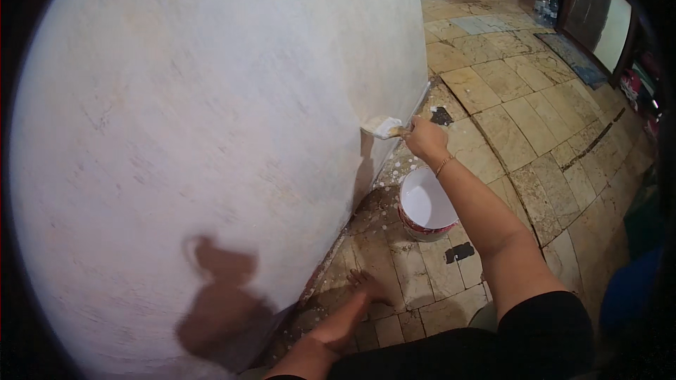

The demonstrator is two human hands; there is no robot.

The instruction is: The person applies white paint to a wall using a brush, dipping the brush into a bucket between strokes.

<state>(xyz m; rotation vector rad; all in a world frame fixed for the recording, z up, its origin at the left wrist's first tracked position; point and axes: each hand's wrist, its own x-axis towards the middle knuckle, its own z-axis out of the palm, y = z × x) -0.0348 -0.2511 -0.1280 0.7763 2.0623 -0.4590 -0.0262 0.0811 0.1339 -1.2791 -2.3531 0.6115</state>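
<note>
My right hand (427,139) is closed round the handle of a paintbrush (389,129). White paint coats the bristles, which meet the lower part of the pale wall (239,84). Just below that hand, a round white bucket (427,200) stands on the floor, with white paint inside and a red-patterned band outside. Lower down, my left hand (369,287) hangs near the foot of the wall, empty, its fingers apart.
White paint drips spot the tiled floor (517,119) along the wall's base. Dark patches mark the tiles near the bucket. Farther off, clear plastic bottles (544,3) stand beside a dark-framed panel (598,17) and a blue-grey mat (574,58). A blue object (630,292) sits at the right.
</note>
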